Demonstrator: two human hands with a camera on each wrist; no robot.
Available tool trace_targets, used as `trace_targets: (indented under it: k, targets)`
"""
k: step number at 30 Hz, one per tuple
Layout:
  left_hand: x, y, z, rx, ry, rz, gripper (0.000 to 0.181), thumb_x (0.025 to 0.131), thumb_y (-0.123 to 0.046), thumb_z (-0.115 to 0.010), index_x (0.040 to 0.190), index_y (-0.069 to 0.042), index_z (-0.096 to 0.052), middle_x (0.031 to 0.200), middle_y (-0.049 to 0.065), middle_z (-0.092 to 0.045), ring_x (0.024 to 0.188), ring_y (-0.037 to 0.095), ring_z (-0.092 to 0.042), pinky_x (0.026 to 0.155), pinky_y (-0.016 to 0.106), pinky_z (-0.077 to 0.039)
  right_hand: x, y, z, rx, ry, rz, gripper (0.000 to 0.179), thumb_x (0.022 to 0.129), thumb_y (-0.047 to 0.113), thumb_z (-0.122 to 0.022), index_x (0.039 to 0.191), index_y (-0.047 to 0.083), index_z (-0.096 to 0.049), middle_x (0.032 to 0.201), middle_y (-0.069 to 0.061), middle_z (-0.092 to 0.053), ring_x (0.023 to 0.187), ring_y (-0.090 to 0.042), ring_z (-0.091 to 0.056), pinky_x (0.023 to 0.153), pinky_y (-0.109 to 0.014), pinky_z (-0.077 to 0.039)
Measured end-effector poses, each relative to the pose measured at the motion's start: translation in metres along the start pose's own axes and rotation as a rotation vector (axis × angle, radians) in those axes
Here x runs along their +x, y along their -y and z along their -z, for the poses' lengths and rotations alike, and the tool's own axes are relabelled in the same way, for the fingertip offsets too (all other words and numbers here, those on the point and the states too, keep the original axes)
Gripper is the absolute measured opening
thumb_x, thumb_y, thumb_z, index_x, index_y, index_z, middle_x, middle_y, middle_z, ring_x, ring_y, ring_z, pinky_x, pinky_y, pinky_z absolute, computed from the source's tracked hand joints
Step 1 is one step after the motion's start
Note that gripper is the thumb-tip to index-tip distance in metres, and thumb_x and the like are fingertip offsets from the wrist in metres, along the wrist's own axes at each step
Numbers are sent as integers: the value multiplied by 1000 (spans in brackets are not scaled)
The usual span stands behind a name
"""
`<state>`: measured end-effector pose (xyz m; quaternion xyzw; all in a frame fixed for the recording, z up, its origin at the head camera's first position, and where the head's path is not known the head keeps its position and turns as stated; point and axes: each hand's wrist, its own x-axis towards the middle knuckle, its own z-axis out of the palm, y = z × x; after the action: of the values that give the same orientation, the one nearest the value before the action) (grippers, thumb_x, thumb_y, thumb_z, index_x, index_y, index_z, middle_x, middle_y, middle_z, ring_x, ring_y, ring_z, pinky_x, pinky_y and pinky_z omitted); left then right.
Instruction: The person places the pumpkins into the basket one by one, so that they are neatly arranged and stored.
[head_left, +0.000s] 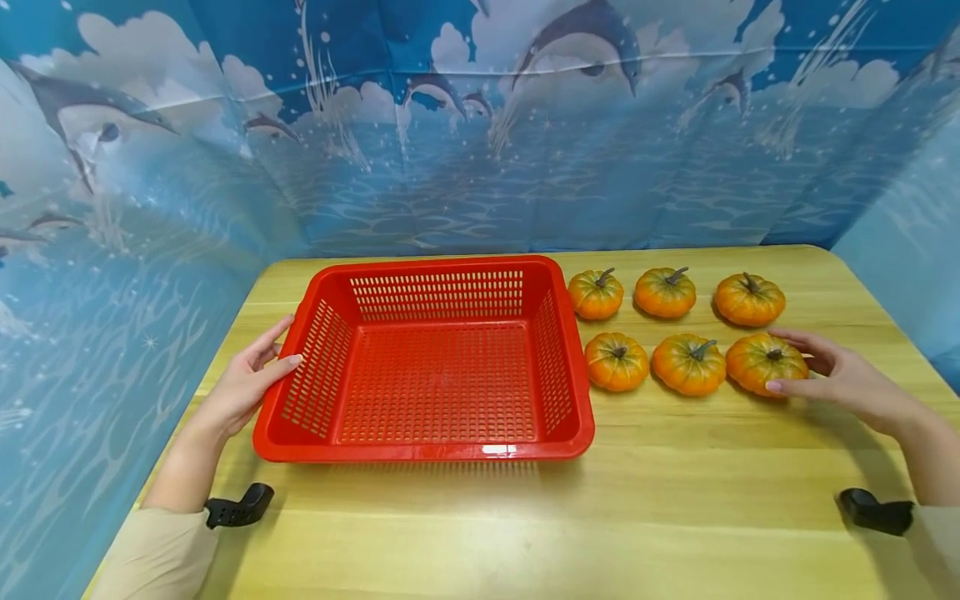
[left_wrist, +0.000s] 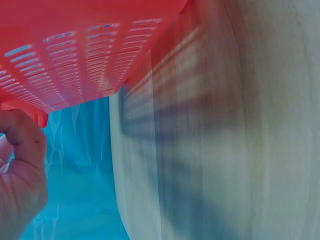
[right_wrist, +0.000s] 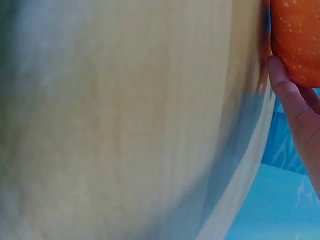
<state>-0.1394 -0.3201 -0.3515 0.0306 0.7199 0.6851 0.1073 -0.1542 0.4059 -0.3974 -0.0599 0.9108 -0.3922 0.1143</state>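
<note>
Pinching the front-right mini pumpkin (head_left: 761, 367), the right hand (head_left: 847, 377) is resting well right of the red slotted basket (head_left: 420, 452), two pumpkins (head_left: 686, 367) lying between; the left hand (head_left: 243, 382) is gripping the basket's left rim (head_left: 272, 412).

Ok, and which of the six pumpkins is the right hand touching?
The rightmost pumpkin in the row nearer the person: the right hand has its thumb and fingers around it, while no hand touches the other five.
</note>
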Motion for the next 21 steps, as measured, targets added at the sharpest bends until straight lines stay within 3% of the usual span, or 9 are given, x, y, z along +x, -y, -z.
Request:
trace_targets:
  k: [4,6,9,10,11,16,18,21]
  targets:
    - [0,0,1,13,1,-3,68,94,-7,-54,150,-13,-15,97,5,-48,80,10,-61,67,26,-56,0,3,3,-17,-12,4,74,88,19,-66,149,19,-24,129,-6,-33,98,10,-35,67,-9,-39]
    - [0,-1,1,14,4,0,68,94,-7,-54,151,-13,-15,98,5,-48,80,11,-61,68,26,-56,0,7,5,-24,-6,-9,75,89,20,-65,149,21,-21,133,-11,-30,107,-5,-39,67,-8,-38]
    - [-2,0,1,13,1,7,68,94,-6,-54,150,-12,-16,98,5,-49,81,11,-62,68,27,-56,-1,14,6,-27,10,-14,77,90,20,-64,150,21,-17,139,-19,-23,118,-32,-32,67,-9,-38]
    - [-2,-1,1,11,-3,10,68,94,-6,-54,150,-12,-16,98,5,-50,80,11,-62,68,28,-56,-2,17,7,-31,9,-17,77,90,20,-64,150,22,-17,139,-17,-24,117,-34,-31,67,-9,-39]
    - [-2,-1,1,9,-6,13,68,94,-6,-54,150,-12,-17,98,4,-50,80,11,-62,68,28,-56,-2,20,8,-29,9,-13,77,90,18,-64,150,21,-16,138,-13,-26,117,-32,-32,66,-10,-40]
    - [-2,-1,0,-57,-9,36,68,94,-4,-53,150,-13,-16,99,4,-53,81,13,-64,68,29,-56,-4,35,15,-37,-19,25,76,89,12,-65,150,19,-20,126,14,-31,97,11,-35,65,-11,-42]
    - [-2,-2,0,-88,-6,42,68,94,-3,-53,151,-15,-16,101,4,-54,82,14,-65,68,30,-56,-4,42,18,-28,-28,41,76,88,9,-65,149,17,-20,123,19,-31,95,15,-36,65,-11,-43]
    - [-2,-3,0,-103,-4,43,68,94,-2,-53,151,-15,-17,102,4,-55,83,15,-65,69,30,-56,-3,50,20,-25,-32,41,76,88,8,-65,149,15,-21,125,14,-33,95,16,-37,66,-11,-44]
